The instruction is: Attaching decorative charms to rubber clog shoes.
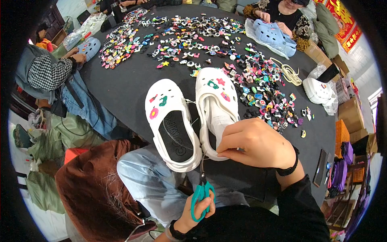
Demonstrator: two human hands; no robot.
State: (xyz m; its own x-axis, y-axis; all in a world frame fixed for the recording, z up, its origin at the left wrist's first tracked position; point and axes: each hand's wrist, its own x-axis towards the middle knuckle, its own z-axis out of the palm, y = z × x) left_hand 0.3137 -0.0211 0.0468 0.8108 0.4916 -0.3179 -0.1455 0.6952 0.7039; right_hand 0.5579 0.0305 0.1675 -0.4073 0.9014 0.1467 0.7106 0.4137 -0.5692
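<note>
Scissors (202, 189) nearest, teal handles gripped in left hand (199, 209), blades pointing up at the white clogs.

Right hand (258, 143) curled closed over the heel of the right clog (215, 107), fingertips pinching something small I can't make out; a thin string runs between it and the left clog (172, 125). Both sit at the near edge of the dark worktop (121, 88), charms (262, 88) heaped beyond. Risk: blade tips sit close to the right fingers and the strap, so a hasty snip could nick skin or foam.
</note>
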